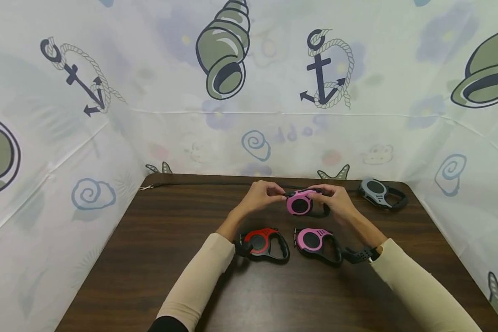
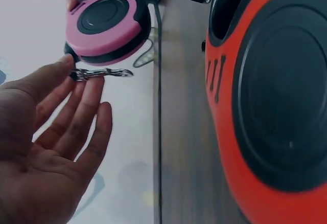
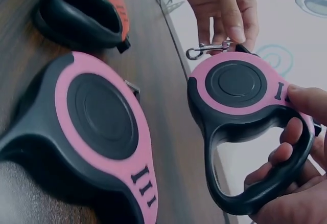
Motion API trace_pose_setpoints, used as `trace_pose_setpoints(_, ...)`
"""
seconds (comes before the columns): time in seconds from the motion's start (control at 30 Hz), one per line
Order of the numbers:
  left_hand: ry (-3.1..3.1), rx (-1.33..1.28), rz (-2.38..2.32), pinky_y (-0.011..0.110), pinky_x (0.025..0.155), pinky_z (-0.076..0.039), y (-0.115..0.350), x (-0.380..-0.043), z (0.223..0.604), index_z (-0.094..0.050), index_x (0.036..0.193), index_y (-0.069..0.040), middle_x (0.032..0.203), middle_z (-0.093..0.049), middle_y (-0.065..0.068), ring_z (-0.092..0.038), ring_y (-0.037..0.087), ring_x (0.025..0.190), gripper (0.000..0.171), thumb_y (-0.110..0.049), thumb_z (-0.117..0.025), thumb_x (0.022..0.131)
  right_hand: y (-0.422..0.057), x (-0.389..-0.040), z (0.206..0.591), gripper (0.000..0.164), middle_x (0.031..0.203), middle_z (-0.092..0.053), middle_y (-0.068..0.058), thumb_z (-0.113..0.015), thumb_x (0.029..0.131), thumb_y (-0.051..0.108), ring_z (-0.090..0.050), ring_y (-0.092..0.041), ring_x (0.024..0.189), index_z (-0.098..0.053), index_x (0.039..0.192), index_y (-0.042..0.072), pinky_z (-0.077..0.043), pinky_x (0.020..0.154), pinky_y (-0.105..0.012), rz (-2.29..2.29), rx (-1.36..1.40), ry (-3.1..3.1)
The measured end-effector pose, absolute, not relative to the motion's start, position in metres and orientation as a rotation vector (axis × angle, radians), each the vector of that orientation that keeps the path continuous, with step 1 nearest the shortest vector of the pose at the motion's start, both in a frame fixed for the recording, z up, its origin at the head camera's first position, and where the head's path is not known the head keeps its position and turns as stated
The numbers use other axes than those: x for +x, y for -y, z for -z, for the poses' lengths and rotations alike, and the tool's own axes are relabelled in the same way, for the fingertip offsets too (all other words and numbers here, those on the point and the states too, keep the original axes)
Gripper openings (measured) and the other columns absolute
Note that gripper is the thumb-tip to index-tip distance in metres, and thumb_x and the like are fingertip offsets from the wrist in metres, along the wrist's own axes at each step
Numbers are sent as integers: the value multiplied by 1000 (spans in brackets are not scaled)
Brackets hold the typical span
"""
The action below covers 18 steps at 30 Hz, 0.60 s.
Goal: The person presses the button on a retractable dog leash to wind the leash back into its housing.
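Observation:
A pink-and-black retractable dog leash (image 1: pixel 300 205) is held up over the back of the table between both hands. The right hand (image 1: pixel 338 203) grips it, fingers through the black handle loop (image 3: pixel 276 185) and thumb on the pink casing. At the other end, the left hand (image 1: pixel 259 196) pinches the base of the metal snap hook (image 2: pixel 107 73) between thumb and fingers, close against the casing. Below the forearms lie a red-and-black retractable leash (image 1: pixel 258 241) by the left wrist and a second pink retractable leash (image 1: pixel 310 240) by the right wrist.
A grey retractable leash (image 1: pixel 374 187) lies at the back right corner. Its black cord (image 1: pixel 199 184) stretches along the table's back edge to a metal snap hook (image 1: pixel 145 187) at the left. Patterned white cloth (image 1: pixel 274 138) rises behind the wooden table (image 1: pixel 149 258).

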<state>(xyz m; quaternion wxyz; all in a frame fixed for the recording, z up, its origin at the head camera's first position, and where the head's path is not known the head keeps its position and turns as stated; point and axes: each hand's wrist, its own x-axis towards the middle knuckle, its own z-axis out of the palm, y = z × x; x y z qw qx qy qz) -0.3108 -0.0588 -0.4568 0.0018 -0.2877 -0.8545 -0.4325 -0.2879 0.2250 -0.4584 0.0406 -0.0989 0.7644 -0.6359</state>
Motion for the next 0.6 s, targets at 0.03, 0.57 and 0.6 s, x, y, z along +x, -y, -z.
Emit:
trace_pose_setpoints(0.03, 2701, -897, 1353, 27, 80, -58, 57, -312, 458, -81, 110, -8, 102, -80, 5, -75, 14, 89, 17, -18, -81, 96, -226, -289, 460, 43, 81, -63, 3, -79, 98, 18, -56, -21, 77, -69, 132, -7, -49, 72, -31, 1934, -288, -2346)
trace_pose_setpoints(0.57, 2999, -895, 1350, 25, 83, -58, 35, -323, 468, -75, 115, 2, 100, -77, 8, -73, 16, 91, 22, 3, -78, 93, -244, -301, 487, 48, 89, -62, -1, -76, 101, 23, -57, -19, 82, -64, 135, -9, -46, 78, -31, 1818, -99, -2266)
trace_pose_setpoints(0.6, 3005, -898, 1340, 25, 82, -57, 33, -324, 468, -75, 114, 2, 99, -77, 9, -72, 16, 90, 22, 4, -78, 92, -245, -302, 488, 49, 88, -61, -1, -75, 101, 22, -57, -18, 83, -63, 136, -9, -44, 80, -31, 1813, -100, -2259)
